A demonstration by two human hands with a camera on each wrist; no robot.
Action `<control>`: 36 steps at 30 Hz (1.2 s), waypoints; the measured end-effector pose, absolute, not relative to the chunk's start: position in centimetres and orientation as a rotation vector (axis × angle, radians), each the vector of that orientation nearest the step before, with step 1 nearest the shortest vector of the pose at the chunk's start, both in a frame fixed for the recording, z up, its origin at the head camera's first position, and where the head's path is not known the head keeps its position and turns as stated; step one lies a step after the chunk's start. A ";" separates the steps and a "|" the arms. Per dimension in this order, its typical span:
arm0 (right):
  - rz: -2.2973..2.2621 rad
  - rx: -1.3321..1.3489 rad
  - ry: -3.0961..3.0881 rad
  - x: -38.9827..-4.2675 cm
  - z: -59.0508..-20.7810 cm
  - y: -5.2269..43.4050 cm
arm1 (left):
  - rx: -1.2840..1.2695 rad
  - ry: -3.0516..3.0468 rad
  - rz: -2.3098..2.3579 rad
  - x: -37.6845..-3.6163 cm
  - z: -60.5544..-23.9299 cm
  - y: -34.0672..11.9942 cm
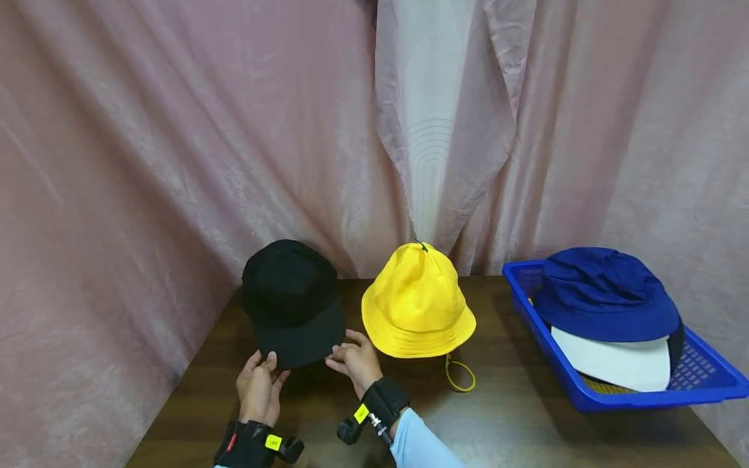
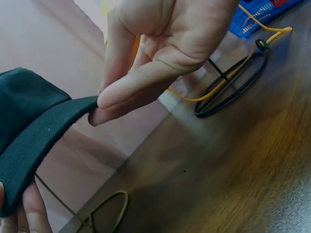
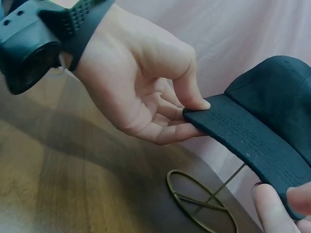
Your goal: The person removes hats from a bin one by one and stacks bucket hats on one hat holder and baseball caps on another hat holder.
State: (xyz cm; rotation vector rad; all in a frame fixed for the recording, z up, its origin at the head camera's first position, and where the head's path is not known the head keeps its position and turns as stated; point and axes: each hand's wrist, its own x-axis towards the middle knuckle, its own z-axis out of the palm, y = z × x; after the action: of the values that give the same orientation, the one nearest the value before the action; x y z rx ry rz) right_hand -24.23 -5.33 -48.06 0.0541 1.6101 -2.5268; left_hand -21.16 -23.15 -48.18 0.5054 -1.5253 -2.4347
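Both hands hold the brim of a black baseball cap (image 1: 292,302), one at each side. My left hand (image 1: 260,390) pinches the left corner, its thumb on top and fingers below, as the right wrist view shows large. The right corner lies between the thumb and fingers of my right hand (image 1: 357,361), seen close in the left wrist view. A thin brass-coloured wire stand (image 3: 177,188) shows beneath the cap, its round base on the table. Just right of the cap, a yellow bucket hat (image 1: 418,302) hangs above the table with a yellow cord loop below it.
A blue plastic basket (image 1: 544,354) stands at the right of the brown wooden table (image 1: 497,422). Inside are a dark blue hat (image 1: 605,296) and a white brim (image 1: 614,357). Pink curtains (image 1: 175,130) hang behind. Another dark wire base (image 2: 228,87) stands below the yellow hat.
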 end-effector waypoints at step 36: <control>-2.162 -0.181 1.729 -17.0 -48.4 3.3 | 0.607 -1.429 -2.975 -18.2 -50.6 -19.3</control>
State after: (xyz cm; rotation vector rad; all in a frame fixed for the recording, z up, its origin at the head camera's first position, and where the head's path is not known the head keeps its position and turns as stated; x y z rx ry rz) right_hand -17.05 3.25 -48.38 -0.1812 1.7288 -2.1622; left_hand -18.24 -19.33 -50.56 0.6067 -1.4291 -2.9749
